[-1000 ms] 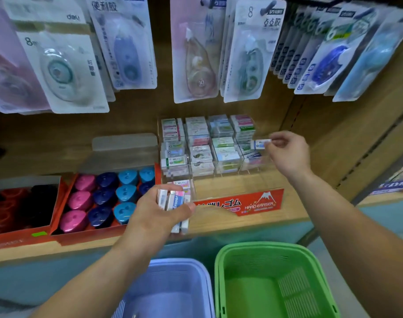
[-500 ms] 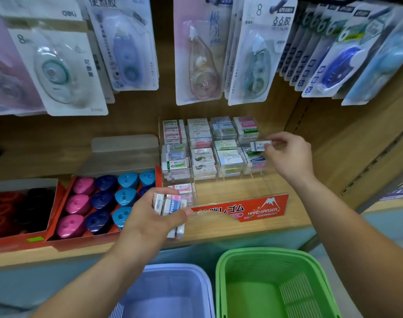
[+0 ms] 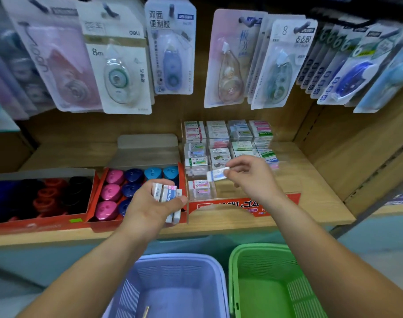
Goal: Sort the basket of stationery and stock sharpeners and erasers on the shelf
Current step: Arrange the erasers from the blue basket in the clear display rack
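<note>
1. Right hand [image 3: 248, 177] pinches one eraser [image 3: 217, 174], white with a blue sleeve, over the clear rack [image 3: 218, 206] mid-shelf [image 3: 322, 203].
2. Left hand [image 3: 154, 203] grips an eraser stack [image 3: 167, 193], one sleeve reading "Eraser", by the shelf's front edge.
3. Pink and blue sharpeners [image 3: 114, 191] sit boxed just left.
4. A hanging pack [image 3: 120, 65] above reads "deli", "8m".
5. Purple basket [image 3: 179, 260] and green basket [image 3: 264, 249] sit below the front edge.

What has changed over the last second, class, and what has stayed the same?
The right hand, still pinching one eraser, has drawn back from the right-hand column of the display rack toward its front left. The left hand still grips its bundle of erasers; the purple basket and green basket are unmoved.
</note>
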### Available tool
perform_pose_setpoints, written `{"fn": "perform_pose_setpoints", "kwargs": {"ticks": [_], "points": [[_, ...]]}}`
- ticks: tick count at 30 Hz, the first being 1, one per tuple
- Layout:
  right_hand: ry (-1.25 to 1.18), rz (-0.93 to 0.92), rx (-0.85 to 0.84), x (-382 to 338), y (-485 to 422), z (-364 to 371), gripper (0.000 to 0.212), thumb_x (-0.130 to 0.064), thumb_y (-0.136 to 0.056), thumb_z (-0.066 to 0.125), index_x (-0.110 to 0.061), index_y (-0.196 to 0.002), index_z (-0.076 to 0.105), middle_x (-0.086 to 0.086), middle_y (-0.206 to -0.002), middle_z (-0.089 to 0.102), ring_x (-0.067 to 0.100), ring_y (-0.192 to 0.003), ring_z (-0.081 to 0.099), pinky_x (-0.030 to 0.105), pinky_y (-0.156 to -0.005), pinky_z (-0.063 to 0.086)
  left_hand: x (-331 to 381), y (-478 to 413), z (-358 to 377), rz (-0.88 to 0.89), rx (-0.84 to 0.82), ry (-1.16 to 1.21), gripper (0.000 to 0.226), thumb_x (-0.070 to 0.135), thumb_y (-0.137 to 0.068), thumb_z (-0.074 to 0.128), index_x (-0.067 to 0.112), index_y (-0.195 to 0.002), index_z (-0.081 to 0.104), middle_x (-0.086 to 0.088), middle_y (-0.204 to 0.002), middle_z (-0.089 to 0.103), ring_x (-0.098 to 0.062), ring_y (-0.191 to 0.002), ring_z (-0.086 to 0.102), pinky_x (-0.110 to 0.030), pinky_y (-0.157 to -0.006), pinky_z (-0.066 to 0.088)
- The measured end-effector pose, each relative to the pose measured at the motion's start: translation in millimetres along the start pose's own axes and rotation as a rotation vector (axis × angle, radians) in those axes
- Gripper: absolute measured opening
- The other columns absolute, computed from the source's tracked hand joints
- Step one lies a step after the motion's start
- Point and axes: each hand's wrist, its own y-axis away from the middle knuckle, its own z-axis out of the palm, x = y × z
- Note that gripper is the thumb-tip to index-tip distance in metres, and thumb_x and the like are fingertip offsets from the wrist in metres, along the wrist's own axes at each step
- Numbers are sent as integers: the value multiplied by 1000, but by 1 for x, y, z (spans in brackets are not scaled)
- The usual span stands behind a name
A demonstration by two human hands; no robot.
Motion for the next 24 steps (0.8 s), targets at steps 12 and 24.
{"fn": "perform_pose_setpoints", "kwargs": {"ticks": [12, 24], "points": [[529, -281, -254, -2, 12, 43, 12, -25, -94, 64, -25, -98, 75, -13, -105, 62, 6, -98, 58, 29, -91, 47, -1, -6, -12, -5, 17, 34, 36, 9, -80, 83, 17, -109, 64, -9, -87, 71, -19, -70, 68, -44, -71, 64], [-188, -74, -352, -33, 75, 59, 41, -32, -86, 77, -39, -125, 64, -14, -92, 67, 5, -74, 60, 26, -74, 51, 3, 2, -8, -40, -62, 269, 35, 7, -82, 78, 14, -113, 64, -10, -94, 75, -22, -81, 73, -39, -70, 61]]}}
